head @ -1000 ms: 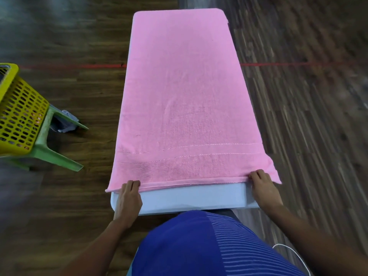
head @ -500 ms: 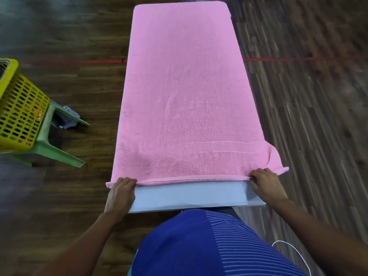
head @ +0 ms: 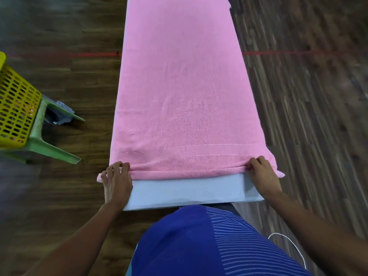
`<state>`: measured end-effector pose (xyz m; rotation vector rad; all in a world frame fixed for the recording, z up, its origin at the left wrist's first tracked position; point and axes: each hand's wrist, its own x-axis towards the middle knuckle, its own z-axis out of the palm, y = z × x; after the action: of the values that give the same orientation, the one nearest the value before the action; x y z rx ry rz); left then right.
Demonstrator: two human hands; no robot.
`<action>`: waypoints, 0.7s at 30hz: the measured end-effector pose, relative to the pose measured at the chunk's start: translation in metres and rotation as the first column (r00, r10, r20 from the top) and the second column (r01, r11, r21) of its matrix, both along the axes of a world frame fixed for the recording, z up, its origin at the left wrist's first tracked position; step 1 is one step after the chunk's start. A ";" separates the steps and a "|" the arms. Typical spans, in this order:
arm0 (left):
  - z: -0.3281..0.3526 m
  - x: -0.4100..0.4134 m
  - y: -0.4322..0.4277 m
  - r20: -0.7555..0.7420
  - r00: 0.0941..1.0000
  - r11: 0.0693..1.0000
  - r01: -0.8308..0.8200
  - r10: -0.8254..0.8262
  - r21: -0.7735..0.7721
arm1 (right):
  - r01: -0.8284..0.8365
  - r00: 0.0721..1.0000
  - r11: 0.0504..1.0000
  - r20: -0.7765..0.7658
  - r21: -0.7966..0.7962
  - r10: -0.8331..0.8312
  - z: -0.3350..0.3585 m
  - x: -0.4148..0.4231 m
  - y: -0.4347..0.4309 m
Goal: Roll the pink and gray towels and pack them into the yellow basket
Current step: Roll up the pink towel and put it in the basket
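Observation:
A pink towel (head: pixel 183 96) lies flat along a narrow white table (head: pixel 189 190), covering nearly all of it. Its near edge is turned over into a thin first roll. My left hand (head: pixel 116 182) grips the left end of that rolled edge with curled fingers. At the right end, my right hand (head: pixel 262 176) grips the same edge. The yellow basket (head: pixel 16 108) with perforated walls stands at the far left, partly cut off by the frame. No gray towel is in view.
The basket rests on a green plastic stool (head: pixel 51 144) on the dark wooden floor. A red line (head: pixel 93 54) crosses the floor behind the table. A white cable (head: pixel 288 244) lies by my right forearm. My blue shirt (head: pixel 199 246) fills the bottom centre.
Both hands have moved forward and folded the towel's near edge over onto itself, starting a roll. More of the white table shows in front of the towel.

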<state>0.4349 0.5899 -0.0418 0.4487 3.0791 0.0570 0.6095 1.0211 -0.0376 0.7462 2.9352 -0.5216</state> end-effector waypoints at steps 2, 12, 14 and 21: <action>0.000 0.003 0.002 -0.027 0.996 0.996 0.083 -0.082 0.016 | -0.023 1.000 1.000 -0.019 0.014 0.024 -0.004 0.000 -0.004; -0.012 0.011 -0.018 0.075 0.959 0.957 0.266 -0.275 0.115 | -0.132 0.988 0.978 -0.062 0.162 0.144 -0.009 0.000 -0.006; -0.009 0.004 -0.015 0.073 0.961 0.958 0.258 -0.268 0.122 | -0.117 0.989 0.980 -0.066 0.160 0.129 -0.006 -0.007 -0.005; -0.005 0.005 -0.016 0.029 0.956 0.953 0.288 -0.292 0.095 | -0.116 0.991 0.992 0.078 0.055 0.112 -0.005 0.001 0.005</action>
<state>0.4400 0.5741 -0.0470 0.8871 2.9408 0.1957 0.6102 1.0262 -0.0426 0.5849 2.9127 -0.3903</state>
